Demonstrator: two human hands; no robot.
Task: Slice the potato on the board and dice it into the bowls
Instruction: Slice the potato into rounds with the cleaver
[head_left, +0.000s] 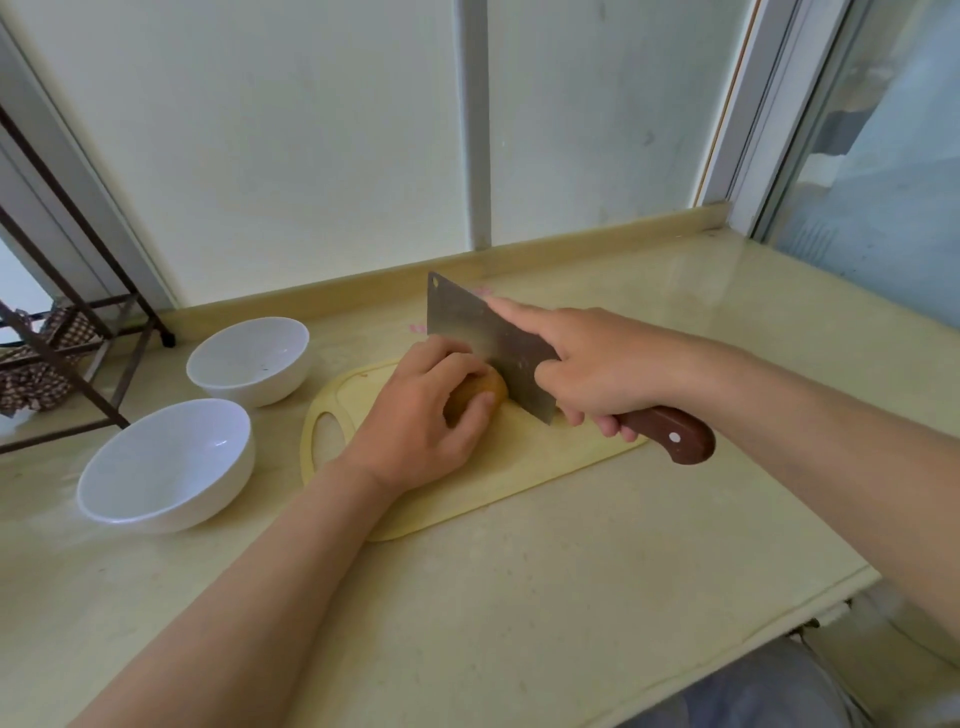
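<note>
Resting on the pale surface (519, 597), the yellow board (519, 467) carries the potato (480, 392), with two white bowls, the near bowl (166, 467) and the far bowl (249, 358), just beside its left end. Judging by the knife (483, 343) set against the potato's right end, slicing is only starting; even, straight-down cuts would serve best, knuckles ahead of fingertips. The left hand (421, 421) arches over the potato, fingers curled down, pinning it. The right hand (587, 364) wraps the brown handle, index finger stretched along the blade's spine, forearm angled in from the right.
</note>
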